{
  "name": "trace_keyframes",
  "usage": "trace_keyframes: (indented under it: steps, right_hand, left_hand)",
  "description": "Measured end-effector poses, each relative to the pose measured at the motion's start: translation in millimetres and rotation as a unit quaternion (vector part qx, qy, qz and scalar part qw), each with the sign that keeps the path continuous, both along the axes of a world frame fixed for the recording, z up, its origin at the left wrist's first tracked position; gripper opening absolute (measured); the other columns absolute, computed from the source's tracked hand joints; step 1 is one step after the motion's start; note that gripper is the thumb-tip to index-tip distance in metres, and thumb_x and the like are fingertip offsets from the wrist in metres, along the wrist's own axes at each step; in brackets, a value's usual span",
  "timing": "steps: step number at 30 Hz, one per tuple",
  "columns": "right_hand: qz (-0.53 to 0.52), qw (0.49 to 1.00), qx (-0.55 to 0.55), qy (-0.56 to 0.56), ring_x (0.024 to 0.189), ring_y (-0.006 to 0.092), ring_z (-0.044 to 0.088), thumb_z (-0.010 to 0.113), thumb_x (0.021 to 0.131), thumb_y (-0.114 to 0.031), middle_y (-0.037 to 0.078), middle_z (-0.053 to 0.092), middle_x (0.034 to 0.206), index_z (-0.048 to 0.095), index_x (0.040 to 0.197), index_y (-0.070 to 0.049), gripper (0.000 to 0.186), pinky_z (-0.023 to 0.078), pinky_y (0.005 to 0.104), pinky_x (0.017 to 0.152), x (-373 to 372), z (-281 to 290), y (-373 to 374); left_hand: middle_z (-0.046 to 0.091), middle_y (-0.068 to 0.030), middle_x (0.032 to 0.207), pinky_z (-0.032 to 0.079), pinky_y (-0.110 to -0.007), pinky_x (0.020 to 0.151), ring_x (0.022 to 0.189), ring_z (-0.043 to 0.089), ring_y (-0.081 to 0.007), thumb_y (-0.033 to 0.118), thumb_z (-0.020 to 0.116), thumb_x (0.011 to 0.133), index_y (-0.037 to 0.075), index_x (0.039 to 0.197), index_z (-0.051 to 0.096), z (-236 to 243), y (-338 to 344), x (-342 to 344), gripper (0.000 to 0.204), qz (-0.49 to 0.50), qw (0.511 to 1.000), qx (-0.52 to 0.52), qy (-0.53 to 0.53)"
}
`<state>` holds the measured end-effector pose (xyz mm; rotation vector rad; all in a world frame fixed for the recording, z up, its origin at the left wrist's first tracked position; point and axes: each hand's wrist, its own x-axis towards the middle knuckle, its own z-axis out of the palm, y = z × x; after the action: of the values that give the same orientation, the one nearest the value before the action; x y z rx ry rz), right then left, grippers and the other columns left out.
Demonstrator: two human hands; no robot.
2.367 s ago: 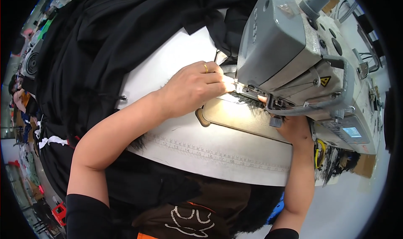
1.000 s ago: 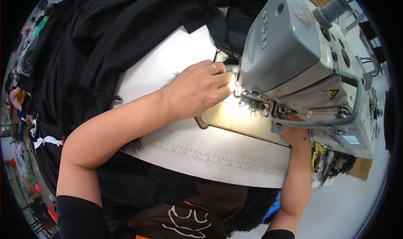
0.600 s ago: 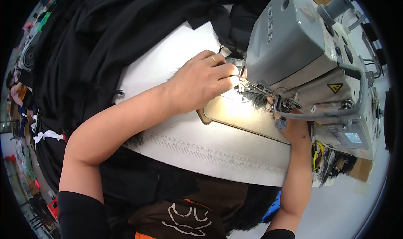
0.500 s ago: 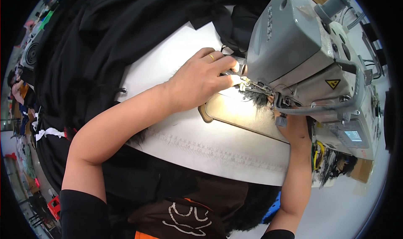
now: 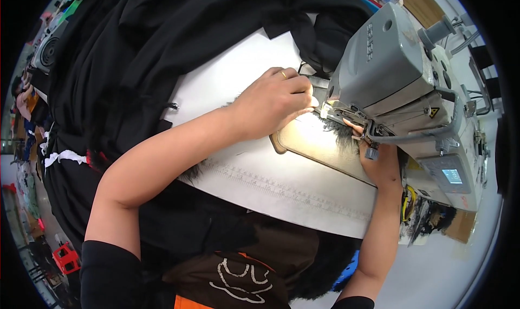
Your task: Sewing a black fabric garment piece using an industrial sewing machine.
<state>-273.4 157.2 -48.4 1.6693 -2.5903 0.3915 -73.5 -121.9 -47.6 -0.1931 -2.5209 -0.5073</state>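
My left hand [image 5: 279, 102] rests on the white table by the sewing machine's lit needle area, its fingers bent and pressed together on a black fur piece [image 5: 338, 134]. Tufts of this fur poke out beyond the hand's left side. My right hand [image 5: 377, 160] reaches in under the head of the grey-and-white sewing machine [image 5: 379, 65]. Two of its fingertips press close together at the fur's edge beside the presser foot; the wire guard and machine parts hide the other fingers. Below the fur lies a pale plate [image 5: 317, 143] set in the tabletop.
Black cloth [image 5: 135, 38] is heaped over the far and left sides of the table. A printed ruler scale [image 5: 271, 187] runs along the near edge. A small lit screen [image 5: 451, 176] sits on the machine's right. Brown-and-black fabric [image 5: 271, 255] covers my lap.
The view has shifted, so machine and table sit slightly lower and further right. My left fingers have drawn closer together. More of the black fur shows beside the presser foot.
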Motion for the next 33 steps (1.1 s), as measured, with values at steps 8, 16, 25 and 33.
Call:
trace_keyframes:
  steps: [8,16,25,33]
  right_hand:
    - [-0.012,0.991,-0.040,-0.130,0.110,0.0203,0.074,0.071,0.096,-0.001,0.007,0.078,0.111,0.080,0.115,-0.011,0.024,0.054,0.0352,0.097,38.3,46.1,-11.2]
    - [0.125,0.980,-0.130,-0.089,0.110,0.0247,0.072,0.068,0.092,0.003,0.003,0.075,0.115,0.077,0.118,-0.018,0.034,0.054,0.0381,0.099,59.4,16.8,-45.3]
    - [0.080,0.993,-0.027,-0.077,0.108,0.0267,0.071,0.063,0.088,0.008,0.006,0.076,0.113,0.080,0.124,-0.022,0.049,0.055,0.0382,0.097,34.9,-17.7,-29.9]
    - [0.120,0.986,-0.089,-0.073,0.082,0.0414,0.068,0.071,0.082,-0.012,0.017,0.070,0.089,0.069,0.084,-0.002,0.011,0.056,0.0522,0.075,33.1,-8.5,-28.7]
  left_hand:
    - [0.064,-0.0037,0.109,0.050,-0.043,0.101,0.111,0.064,-0.0254,0.011,0.075,0.085,0.010,0.109,0.071,6.4,19.2,20.2,0.025,-0.035,0.999,0.012,-0.020]
    - [0.064,-0.0069,0.127,0.054,-0.043,0.100,0.120,0.062,-0.0306,0.008,0.077,0.086,0.008,0.117,0.071,10.4,17.2,21.1,0.032,-0.037,0.997,0.056,0.034]
    - [0.069,-0.0030,0.135,0.057,-0.039,0.093,0.118,0.065,-0.0257,0.011,0.078,0.089,0.007,0.114,0.071,24.0,-16.4,37.7,0.026,-0.045,0.995,-0.091,-0.016]
    - [0.068,-0.0020,0.127,0.055,-0.040,0.094,0.115,0.065,-0.0246,0.012,0.071,0.089,0.008,0.118,0.067,40.9,-21.5,32.8,0.030,-0.108,0.979,-0.144,-0.091]
